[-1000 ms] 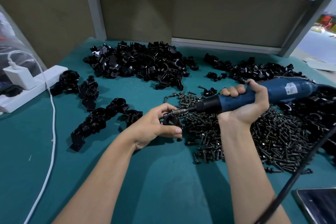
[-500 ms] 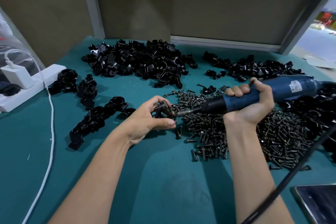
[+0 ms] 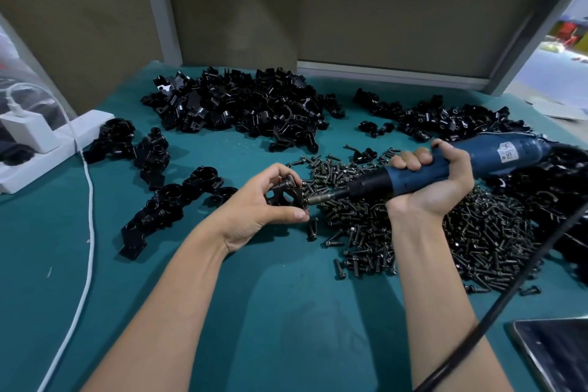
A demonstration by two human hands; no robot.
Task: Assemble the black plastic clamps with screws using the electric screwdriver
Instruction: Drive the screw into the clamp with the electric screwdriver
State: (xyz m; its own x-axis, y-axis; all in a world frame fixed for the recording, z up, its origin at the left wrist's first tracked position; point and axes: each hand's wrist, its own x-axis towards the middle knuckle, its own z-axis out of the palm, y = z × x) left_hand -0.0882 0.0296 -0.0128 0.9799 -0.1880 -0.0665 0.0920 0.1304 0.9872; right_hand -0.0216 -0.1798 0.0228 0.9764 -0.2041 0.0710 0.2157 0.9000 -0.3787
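My left hand (image 3: 258, 206) grips a black plastic clamp (image 3: 285, 195) between thumb and fingers, a little above the teal table. My right hand (image 3: 432, 181) is wrapped round the blue electric screwdriver (image 3: 451, 162), which lies almost level and points left. Its metal bit (image 3: 321, 198) touches the clamp's right side, where a screw sits. Under and around the tool spreads a heap of dark screws (image 3: 423, 226).
A big pile of loose black clamp parts (image 3: 241, 108) lies at the back, another (image 3: 445, 119) at the back right. Assembled clamps (image 3: 165, 204) sit at the left. A white power strip (image 3: 38, 149) and white cable (image 3: 90, 216) run along the left; a dark tablet (image 3: 556, 353) lies front right.
The left hand turned the clamp and lifted it slightly off the table. The screwdriver bit drew back from the first spot and now meets the clamp's right side.
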